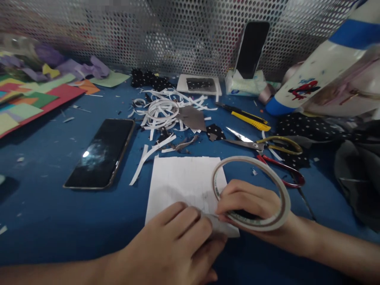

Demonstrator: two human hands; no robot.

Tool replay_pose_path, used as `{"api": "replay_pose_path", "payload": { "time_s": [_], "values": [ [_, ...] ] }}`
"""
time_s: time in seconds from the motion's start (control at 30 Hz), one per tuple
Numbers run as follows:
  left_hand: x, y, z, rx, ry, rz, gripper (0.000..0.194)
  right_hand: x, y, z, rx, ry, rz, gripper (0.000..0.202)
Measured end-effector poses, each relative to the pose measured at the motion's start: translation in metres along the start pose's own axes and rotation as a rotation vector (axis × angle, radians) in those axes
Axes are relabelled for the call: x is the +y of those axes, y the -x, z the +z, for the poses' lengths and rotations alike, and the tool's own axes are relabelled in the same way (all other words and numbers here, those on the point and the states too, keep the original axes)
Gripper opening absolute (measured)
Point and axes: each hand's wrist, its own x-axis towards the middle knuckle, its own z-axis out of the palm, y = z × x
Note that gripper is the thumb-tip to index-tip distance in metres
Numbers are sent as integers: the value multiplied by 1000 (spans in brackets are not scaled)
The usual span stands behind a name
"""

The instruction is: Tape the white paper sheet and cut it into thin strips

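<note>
A white sheet of paper (181,178) lies on the blue table in front of me. My left hand (181,241) is closed over its lower right part, fingers curled and thumb tucked under near the edge; the fingers hide the exact grip. My right hand (252,202) is closed around a roll of tape (283,194), which stands tilted over the paper's right side. The fingers of that hand show through the ring, and their tips meet the paper beside my left knuckles. Between the hands, a greyish-white flap (221,226) is partly hidden.
A phone (101,154) lies left. Beyond the paper are white strips (163,113), a yellow cutter (249,120), yellow-handled scissors (261,144) and red handles (282,170). Coloured sheets (44,99) lie far left. A bottle (320,59) and propped phone (252,49) stand near the perforated metal panel (184,35).
</note>
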Motion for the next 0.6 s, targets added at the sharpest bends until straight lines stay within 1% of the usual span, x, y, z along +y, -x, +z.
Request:
{"api": "replay_pose_path", "payload": {
  "time_s": [0.03, 0.13, 0.2, 0.33, 0.53, 0.6],
  "values": [
    [0, 0, 0, 2, 6, 2, 31, 1, -1, 0, 9, 16, -26, 15],
    [-1, 1, -2, -4, 14, -4, 31, 4, -2, 1, 89, 68, -69, 13],
    [-1, 0, -3, -23, 10, -13, 29, 6, -1, 1, 123, 47, -38, 14],
    [-2, -2, -6, -53, 14, -22, 28, 7, 1, 1, 148, 7, 25, 16],
    [-6, -4, -7, -90, 15, -3, 29, 8, 2, 2, 227, 115, 59, 12],
    [-5, -5, -11, -109, 15, 4, 27, 9, 2, 3, 239, 138, 63, 11]
  ]
}}
